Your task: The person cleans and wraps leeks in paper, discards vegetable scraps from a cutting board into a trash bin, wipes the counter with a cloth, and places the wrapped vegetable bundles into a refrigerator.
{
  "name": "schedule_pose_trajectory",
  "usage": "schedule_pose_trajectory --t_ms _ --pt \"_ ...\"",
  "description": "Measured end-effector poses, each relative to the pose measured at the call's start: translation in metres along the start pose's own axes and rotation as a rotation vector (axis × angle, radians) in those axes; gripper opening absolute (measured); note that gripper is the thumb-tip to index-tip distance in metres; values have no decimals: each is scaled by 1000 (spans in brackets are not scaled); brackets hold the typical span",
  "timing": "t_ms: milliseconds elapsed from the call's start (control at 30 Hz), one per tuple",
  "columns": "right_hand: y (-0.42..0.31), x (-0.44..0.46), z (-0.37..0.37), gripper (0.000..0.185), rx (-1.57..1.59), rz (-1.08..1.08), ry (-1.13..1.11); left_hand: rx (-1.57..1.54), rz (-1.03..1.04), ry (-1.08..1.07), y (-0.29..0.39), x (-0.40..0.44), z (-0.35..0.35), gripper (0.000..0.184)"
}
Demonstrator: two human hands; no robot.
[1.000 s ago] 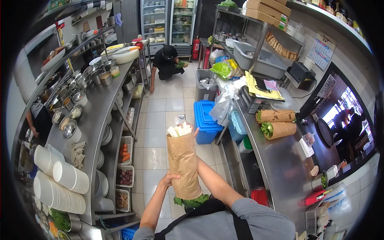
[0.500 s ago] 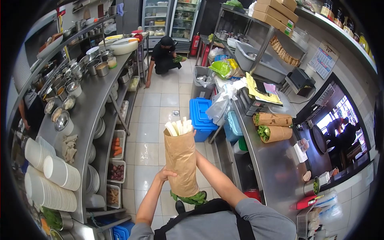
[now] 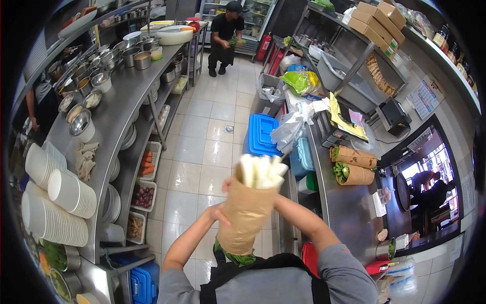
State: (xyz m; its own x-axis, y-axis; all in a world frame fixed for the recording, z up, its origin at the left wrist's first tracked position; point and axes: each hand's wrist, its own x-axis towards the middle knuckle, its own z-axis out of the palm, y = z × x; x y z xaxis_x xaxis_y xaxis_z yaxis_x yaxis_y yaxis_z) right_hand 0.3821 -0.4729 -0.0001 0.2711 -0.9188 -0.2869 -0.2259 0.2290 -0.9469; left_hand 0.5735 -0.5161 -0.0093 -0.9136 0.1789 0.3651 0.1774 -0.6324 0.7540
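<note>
A brown-paper-wrapped bundle of leafy greens (image 3: 248,213) stands nearly upright before my chest, slightly blurred. Thick white stalks poke out of its top, and green leaves hang from the lower end. My left hand (image 3: 220,215) is closed on the paper's left side, thumb across the front. Behind the bundle passes my right forearm. Fingertips of my right hand (image 3: 226,185) show past the upper left edge, wrapped round it; the palm is hidden.
Steel counters flank the tiled aisle (image 3: 202,172). Left are stacked white tubs (image 3: 73,195), bowls and pots. Right, two paper-wrapped greens bundles (image 3: 352,173) lie on the counter (image 3: 339,218). Blue bins (image 3: 263,134) stand at the aisle's right edge. A co-worker (image 3: 226,38) holds greens farther ahead.
The bundle has come closer and shifted right in view. My right-hand fingers now show at its left edge. The co-worker has risen from a low crouch, and the view has turned.
</note>
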Motion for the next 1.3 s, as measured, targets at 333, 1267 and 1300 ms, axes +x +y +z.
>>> schedule_pose_trajectory --t_ms 333,1267,1300 --pt "-94 -124 63 22 -613 -489 -124 -172 -59 239 6 -73 -13 79" --pt "79 -94 32 60 307 70 -702 1011 -1140 101 -27 36 100 121" --pt "68 -93 32 62 341 57 -753 1012 -1105 89 -34 31 94 119"
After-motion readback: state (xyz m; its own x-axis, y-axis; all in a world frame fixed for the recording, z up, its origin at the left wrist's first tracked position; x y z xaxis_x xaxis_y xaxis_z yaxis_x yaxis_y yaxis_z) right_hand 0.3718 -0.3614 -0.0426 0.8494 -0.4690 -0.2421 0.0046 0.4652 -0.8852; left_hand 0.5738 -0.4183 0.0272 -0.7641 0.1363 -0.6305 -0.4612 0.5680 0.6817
